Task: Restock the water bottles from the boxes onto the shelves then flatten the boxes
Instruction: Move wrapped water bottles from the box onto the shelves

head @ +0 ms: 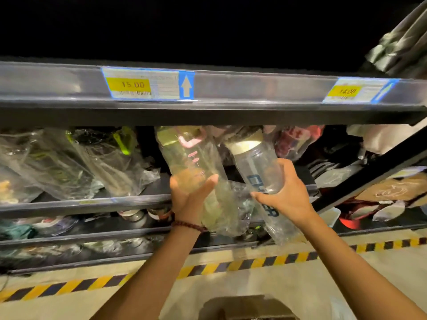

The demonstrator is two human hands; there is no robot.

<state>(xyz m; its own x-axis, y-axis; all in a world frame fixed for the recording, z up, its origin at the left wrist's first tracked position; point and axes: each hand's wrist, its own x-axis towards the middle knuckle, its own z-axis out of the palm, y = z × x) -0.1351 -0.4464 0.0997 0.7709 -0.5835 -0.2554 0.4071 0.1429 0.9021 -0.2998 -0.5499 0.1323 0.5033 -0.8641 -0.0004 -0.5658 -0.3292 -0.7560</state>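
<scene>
Shelves (208, 112) above striped floor tape (254, 265); each hand (191, 195) (286, 195) grips a wrapped bottle (191, 155) (258, 167).

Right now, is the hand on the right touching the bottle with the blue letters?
Touching. The head view shows the right hand wrapped around the blue-lettered bottle, fingers and thumb curled against its clear side.

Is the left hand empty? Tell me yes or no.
No, the left hand grips a clear bottle with pink markings, wrapped in plastic, held up toward the shelf.
</scene>
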